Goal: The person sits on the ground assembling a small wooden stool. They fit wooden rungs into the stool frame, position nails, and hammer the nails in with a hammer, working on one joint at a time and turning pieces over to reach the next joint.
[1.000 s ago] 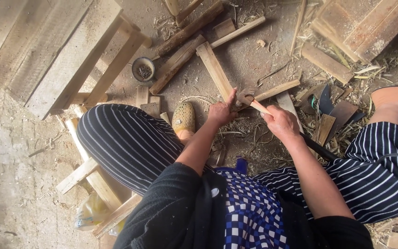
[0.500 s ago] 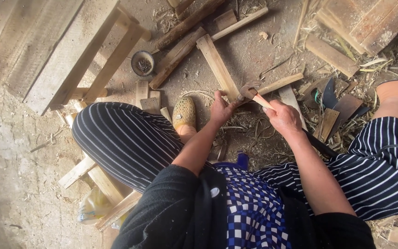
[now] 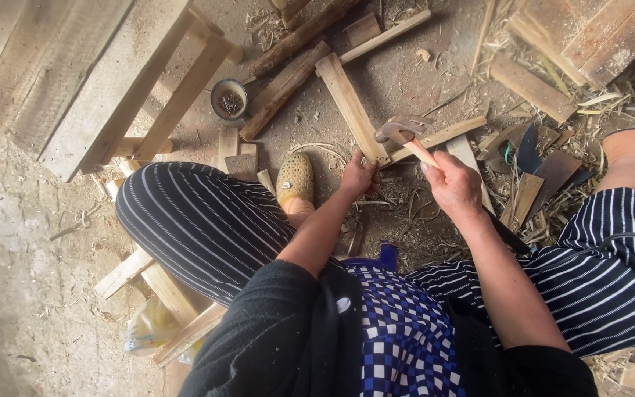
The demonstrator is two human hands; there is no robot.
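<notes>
A large pallet-like frame of boards [image 3: 75,81] is lying flat at upper left, apparently set out of the working spot. Loose planks and a rough log [image 3: 299,33] are lying scattered over the dirt floor [image 3: 23,242], with shavings and offcuts around them. The person is sitting low, striped trousers spread to either side so the work sits between the knees, one foot in a yellow patterned shoe [image 3: 295,179] planted just beside it. A wooden slat [image 3: 350,106] is running from upper middle down toward the person; a thinner strip [image 3: 446,134] is crossing its near end. The left hand [image 3: 359,176] is pressing down on the near end of the slat, fingers curled over its edge, probably to stop it shifting under blows. The right hand [image 3: 456,187] is closing in a full fist around the handle of a claw hammer [image 3: 404,132], whose head is hanging over the crossing. A small round tin of nails [image 3: 229,99] is standing well apart at the left.
</notes>
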